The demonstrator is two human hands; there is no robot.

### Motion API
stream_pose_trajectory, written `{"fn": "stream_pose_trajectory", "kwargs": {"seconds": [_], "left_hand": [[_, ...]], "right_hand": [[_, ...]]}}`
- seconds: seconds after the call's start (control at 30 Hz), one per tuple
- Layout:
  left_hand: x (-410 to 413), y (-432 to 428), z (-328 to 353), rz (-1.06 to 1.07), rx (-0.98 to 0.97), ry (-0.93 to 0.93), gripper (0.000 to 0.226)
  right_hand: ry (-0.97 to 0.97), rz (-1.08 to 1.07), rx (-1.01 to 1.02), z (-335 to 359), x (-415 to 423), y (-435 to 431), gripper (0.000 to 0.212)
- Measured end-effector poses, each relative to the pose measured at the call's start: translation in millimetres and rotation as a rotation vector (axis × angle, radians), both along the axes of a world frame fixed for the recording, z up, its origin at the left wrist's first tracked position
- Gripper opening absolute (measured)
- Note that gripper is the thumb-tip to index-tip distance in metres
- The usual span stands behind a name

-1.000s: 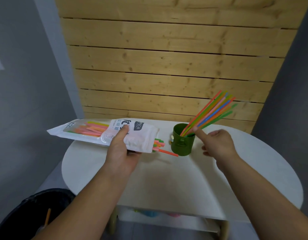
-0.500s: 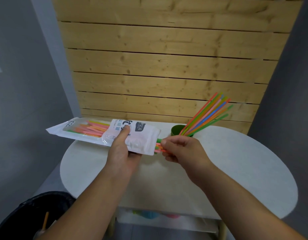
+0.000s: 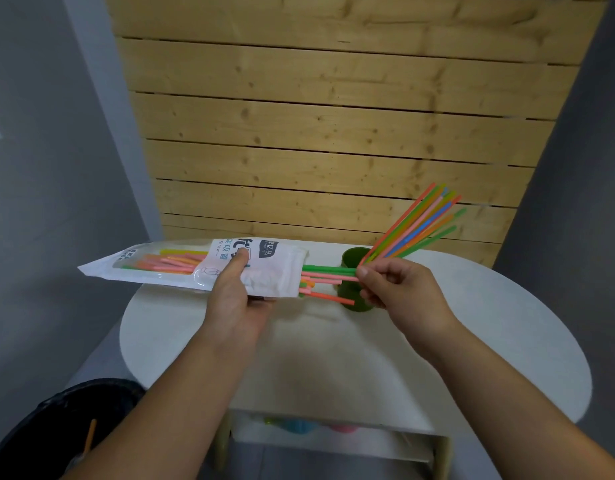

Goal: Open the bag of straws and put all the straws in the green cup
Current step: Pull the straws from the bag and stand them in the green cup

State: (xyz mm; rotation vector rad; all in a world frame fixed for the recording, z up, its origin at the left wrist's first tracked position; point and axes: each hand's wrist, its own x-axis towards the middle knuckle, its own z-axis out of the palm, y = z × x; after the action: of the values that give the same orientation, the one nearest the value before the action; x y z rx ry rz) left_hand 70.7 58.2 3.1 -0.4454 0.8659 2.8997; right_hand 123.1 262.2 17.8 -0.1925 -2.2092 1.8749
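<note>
My left hand (image 3: 237,299) holds the white straw bag (image 3: 181,268) level above the table, its open end pointing right. Several coloured straws (image 3: 325,277) stick out of that end. My right hand (image 3: 399,292) pinches the tips of a green and a pink straw, pulled partly out of the bag. Behind my right hand stands the green cup (image 3: 352,263), partly hidden. A bundle of coloured straws (image 3: 416,225) leans out of the cup toward the upper right.
The round white table (image 3: 333,348) stands against a wooden slat wall (image 3: 316,133). A black bin (image 3: 53,431) sits on the floor at the lower left. A shelf under the table holds blurred coloured things (image 3: 299,426).
My right hand left the cup, came to the bag's open end, took hold of straw tips and has drawn them out to the right. The bag has stayed level in my left hand.
</note>
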Motion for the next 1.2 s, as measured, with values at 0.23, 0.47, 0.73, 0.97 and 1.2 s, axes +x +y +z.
{"fn": "stream_pose_trajectory", "kwargs": {"seconds": [0.23,0.47,0.73,0.97,1.2], "left_hand": [[-4.0,-3.2,0.5,0.053,0.037,-0.022,0.048],[0.7,7.6,-0.1,0.001,0.033,-0.028,0.042],[0.2,5.9,-0.5,0.019,0.057,-0.036,0.039],[-5.5,0.8,-2.8,0.051,0.083,-0.053,0.044],[-11.3,-7.5,-8.3,0.089,0.035,-0.075,0.042]], "right_hand": [[-0.169,0.119,-0.155,-3.3,5.1,-1.2,0.062],[-0.123,0.135,-0.091,-13.0,3.2,-42.6,0.044],[0.052,-0.066,-0.206,0.8,3.4,-52.7,0.031],[0.129,-0.145,-0.245,18.1,3.2,-28.1,0.032],[0.215,-0.225,-0.422,32.3,1.1,24.7,0.027]]}}
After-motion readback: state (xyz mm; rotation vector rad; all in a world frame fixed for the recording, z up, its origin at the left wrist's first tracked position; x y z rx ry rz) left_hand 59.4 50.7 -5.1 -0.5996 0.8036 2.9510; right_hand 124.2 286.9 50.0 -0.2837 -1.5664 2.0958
